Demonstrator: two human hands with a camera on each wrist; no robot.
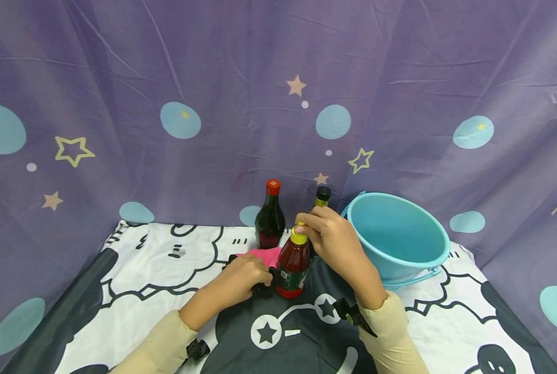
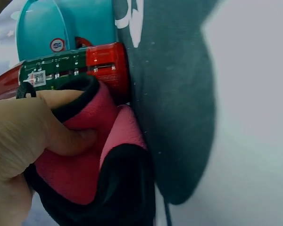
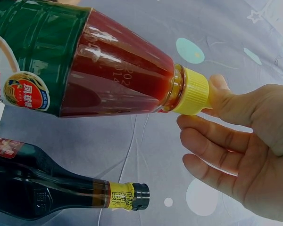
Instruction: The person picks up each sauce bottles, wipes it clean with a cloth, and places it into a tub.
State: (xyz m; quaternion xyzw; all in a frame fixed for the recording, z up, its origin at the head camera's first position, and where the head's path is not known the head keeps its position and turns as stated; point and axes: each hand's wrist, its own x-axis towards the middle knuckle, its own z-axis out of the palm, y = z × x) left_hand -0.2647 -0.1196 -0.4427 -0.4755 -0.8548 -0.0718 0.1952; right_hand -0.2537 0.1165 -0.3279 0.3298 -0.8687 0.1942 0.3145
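Note:
A ketchup bottle [image 1: 293, 265] with a yellow cap [image 3: 196, 92] and a green label stands upright in the middle of the cloth-covered table. My right hand [image 1: 336, 239] pinches that cap from above between thumb and forefinger, the other fingers loosely bent. Low on the bottle's left side, my left hand [image 1: 243, 272] grips a pink cloth [image 2: 92, 146] with black edging. The cloth lies against or very close to the bottle; actual contact is hard to tell. Part of the cloth is hidden under the left hand in the head view.
Behind stands a dark bottle [image 1: 270, 223] with a red cap. A second dark bottle [image 3: 47, 183] with a black cap is partly hidden behind my right hand in the head view. To the right is a light blue bucket [image 1: 392, 270]. A purple curtain [image 1: 241, 104] hangs behind.

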